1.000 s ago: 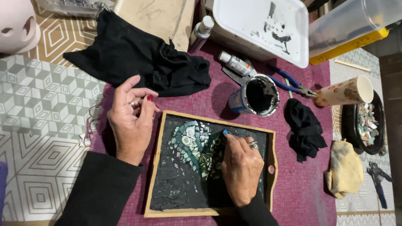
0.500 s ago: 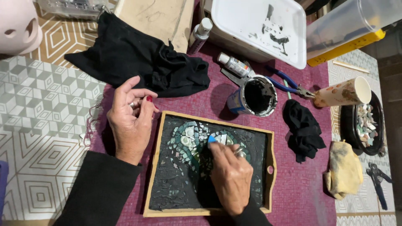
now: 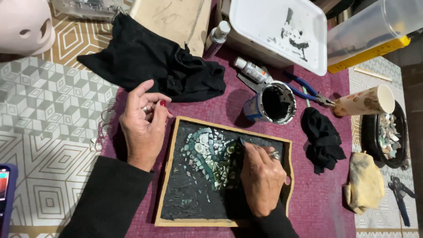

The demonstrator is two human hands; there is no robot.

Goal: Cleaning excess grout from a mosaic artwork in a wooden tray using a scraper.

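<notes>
Our left hand rests on the maroon mat at the left edge of the wooden tray, loosely curled and holding nothing, red nail showing. The tray lies flat on the bench in front of us, its inside smeared black with grout, a patch of white, teal and green mosaic pieces showing through near the top middle. Our right hand is down on that mosaic, fingers pinched around a small dark-bluish thing at the tips; we cannot tell what it is. Behind the tray sits an open tin can, its inside coated black. Just right of it lie blue-handled pliers and a crumpled black rag. Further back stands a white plastic tub with black smears on its lid. To the right a paper cup lies on its side, and a black dish holds loose pale and greenish tile pieces.
</notes>
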